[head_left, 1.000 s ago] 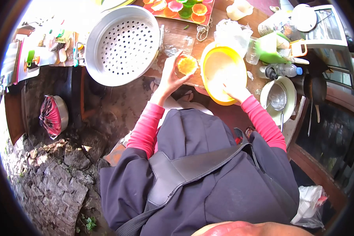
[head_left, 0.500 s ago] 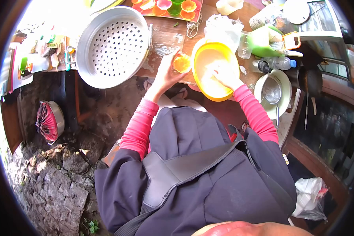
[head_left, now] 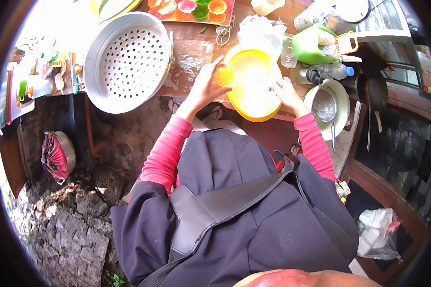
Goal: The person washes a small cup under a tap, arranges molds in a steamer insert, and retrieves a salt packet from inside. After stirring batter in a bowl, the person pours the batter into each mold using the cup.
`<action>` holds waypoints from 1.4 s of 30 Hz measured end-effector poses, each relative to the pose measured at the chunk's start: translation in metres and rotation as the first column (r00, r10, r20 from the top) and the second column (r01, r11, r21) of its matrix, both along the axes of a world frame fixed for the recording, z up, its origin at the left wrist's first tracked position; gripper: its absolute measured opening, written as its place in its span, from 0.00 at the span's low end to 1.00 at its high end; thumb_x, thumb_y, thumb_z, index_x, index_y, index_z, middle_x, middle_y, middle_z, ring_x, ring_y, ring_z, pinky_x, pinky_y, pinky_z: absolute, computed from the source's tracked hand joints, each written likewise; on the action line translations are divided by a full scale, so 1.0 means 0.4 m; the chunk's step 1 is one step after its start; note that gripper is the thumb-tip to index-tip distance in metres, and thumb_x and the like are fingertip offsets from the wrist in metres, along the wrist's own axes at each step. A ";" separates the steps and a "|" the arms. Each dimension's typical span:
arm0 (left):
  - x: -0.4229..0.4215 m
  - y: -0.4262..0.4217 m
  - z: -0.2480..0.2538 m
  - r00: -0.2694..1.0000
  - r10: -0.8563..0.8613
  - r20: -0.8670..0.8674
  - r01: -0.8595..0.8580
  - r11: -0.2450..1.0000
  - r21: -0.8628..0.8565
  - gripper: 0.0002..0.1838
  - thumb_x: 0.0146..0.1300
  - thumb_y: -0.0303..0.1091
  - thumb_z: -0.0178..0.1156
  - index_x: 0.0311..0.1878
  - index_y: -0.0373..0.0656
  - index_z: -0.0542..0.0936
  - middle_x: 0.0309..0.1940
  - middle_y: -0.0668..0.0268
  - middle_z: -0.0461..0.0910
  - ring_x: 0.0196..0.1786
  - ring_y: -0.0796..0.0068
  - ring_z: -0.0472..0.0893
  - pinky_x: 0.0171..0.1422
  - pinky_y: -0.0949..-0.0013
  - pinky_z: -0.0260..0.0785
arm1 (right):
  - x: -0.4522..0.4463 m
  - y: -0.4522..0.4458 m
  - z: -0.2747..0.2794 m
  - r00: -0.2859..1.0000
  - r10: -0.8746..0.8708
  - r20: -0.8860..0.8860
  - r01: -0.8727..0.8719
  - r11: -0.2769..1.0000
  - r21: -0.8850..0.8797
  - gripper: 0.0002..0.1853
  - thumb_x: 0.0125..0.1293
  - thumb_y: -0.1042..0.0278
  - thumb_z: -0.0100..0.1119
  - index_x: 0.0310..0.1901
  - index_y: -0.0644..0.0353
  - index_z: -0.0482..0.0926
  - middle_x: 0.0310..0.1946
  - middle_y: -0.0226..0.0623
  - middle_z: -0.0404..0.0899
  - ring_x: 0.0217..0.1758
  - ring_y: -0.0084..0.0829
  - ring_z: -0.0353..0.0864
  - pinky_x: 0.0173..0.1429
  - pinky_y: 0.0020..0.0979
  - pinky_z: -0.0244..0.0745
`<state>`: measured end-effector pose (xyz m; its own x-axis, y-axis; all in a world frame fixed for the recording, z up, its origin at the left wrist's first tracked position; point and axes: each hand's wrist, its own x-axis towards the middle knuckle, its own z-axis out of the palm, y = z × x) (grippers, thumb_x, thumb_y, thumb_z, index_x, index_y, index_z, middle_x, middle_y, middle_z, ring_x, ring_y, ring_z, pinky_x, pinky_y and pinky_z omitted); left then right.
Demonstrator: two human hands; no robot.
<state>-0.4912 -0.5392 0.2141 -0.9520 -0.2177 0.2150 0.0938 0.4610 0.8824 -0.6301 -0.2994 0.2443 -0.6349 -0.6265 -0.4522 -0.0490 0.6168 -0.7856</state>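
My left hand [head_left: 206,88] holds a small orange cup-shaped mould [head_left: 226,75] between thumb and fingers, over the left rim of a yellow basin [head_left: 255,114]. Pale, brightly lit contents [head_left: 254,79] lie in the basin; glare hides their texture. At the basin's right side, my right hand [head_left: 286,95] has its fingertips drawn together just inside the rim. Whatever they pinch, if anything, is too small to make out. Similar moulds in orange, pink and green [head_left: 202,9] stand on a red tray [head_left: 177,19] at the back.
On the table's left stands a large perforated steamer pan [head_left: 129,62]. Right of the basin are a clear measuring cup [head_left: 289,50], a plastic bottle [head_left: 337,71] and a pale bowl with a strainer [head_left: 325,106]. A plastic bag [head_left: 261,33] lies behind the basin.
My right hand has drawn back from the basin's middle to its right side. The orange mould in my left hand now overlaps the basin's left rim. The whole view has shifted slightly.
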 end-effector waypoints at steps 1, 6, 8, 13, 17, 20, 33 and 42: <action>-0.008 0.002 -0.001 1.000 -0.001 -0.003 0.001 1.000 0.002 0.49 0.37 0.31 0.71 0.65 0.45 0.56 0.47 0.60 0.71 0.50 0.63 0.70 0.55 0.65 0.63 | -0.006 0.003 0.018 0.999 0.034 -0.021 -0.033 0.998 0.059 0.12 0.62 0.61 0.50 0.29 0.62 0.73 0.25 0.26 0.70 0.30 0.18 0.66 0.37 0.23 0.64; -0.040 0.022 0.022 0.999 -0.045 -0.021 0.046 0.998 0.041 0.52 0.38 0.34 0.72 0.66 0.43 0.51 0.49 0.62 0.73 0.49 0.70 0.71 0.49 0.69 0.64 | -0.006 0.000 0.087 0.996 -0.015 -0.089 0.006 0.995 -0.100 0.13 0.63 0.63 0.48 0.28 0.64 0.72 0.23 0.27 0.70 0.29 0.17 0.67 0.35 0.22 0.64; -0.051 0.031 0.026 0.998 -0.052 -0.030 0.053 0.997 0.047 0.53 0.38 0.35 0.72 0.66 0.43 0.50 0.49 0.62 0.74 0.49 0.70 0.71 0.49 0.69 0.64 | 0.002 -0.014 0.127 0.994 -0.028 -0.106 0.017 0.994 -0.105 0.12 0.64 0.64 0.47 0.28 0.63 0.71 0.22 0.27 0.68 0.30 0.17 0.66 0.38 0.22 0.63; -0.061 0.044 0.047 0.996 -0.069 -0.049 0.072 0.996 0.051 0.54 0.37 0.35 0.73 0.67 0.42 0.49 0.48 0.61 0.74 0.50 0.70 0.72 0.49 0.69 0.64 | 0.022 -0.046 0.177 0.972 -0.023 -0.232 -0.018 0.985 -0.172 0.09 0.62 0.68 0.50 0.31 0.67 0.72 0.22 0.30 0.71 0.27 0.20 0.68 0.34 0.24 0.65; -0.058 0.048 0.061 0.995 -0.067 -0.068 0.070 0.997 0.036 0.54 0.37 0.34 0.73 0.66 0.42 0.49 0.49 0.60 0.74 0.50 0.69 0.72 0.49 0.69 0.65 | 0.026 -0.053 0.183 0.935 0.027 -0.355 -0.081 0.987 -0.139 0.08 0.61 0.70 0.52 0.32 0.68 0.73 0.21 0.33 0.71 0.24 0.22 0.68 0.31 0.25 0.66; -0.052 0.049 0.072 0.996 -0.071 -0.054 0.073 0.996 0.053 0.54 0.37 0.34 0.73 0.66 0.42 0.49 0.49 0.60 0.73 0.50 0.69 0.72 0.49 0.69 0.65 | 0.028 -0.055 0.188 0.903 0.099 -0.419 -0.123 0.992 -0.032 0.08 0.60 0.70 0.53 0.33 0.68 0.73 0.22 0.35 0.71 0.25 0.23 0.68 0.31 0.26 0.65; -0.039 0.035 0.070 0.997 -0.053 -0.058 0.053 0.999 -0.008 0.54 0.37 0.35 0.73 0.66 0.42 0.50 0.48 0.61 0.74 0.48 0.69 0.72 0.48 0.69 0.65 | 0.043 -0.072 0.206 0.900 0.096 -0.425 -0.131 0.990 -0.054 0.08 0.59 0.71 0.53 0.31 0.69 0.71 0.21 0.38 0.68 0.23 0.27 0.65 0.29 0.28 0.63; -0.038 0.026 0.067 0.996 -0.050 -0.072 0.049 0.999 -0.012 0.53 0.37 0.35 0.73 0.66 0.42 0.50 0.48 0.61 0.74 0.48 0.69 0.72 0.48 0.69 0.65 | 0.047 -0.080 0.214 0.897 0.085 -0.434 -0.125 0.990 -0.065 0.08 0.59 0.71 0.53 0.30 0.69 0.71 0.20 0.39 0.68 0.23 0.26 0.65 0.29 0.27 0.63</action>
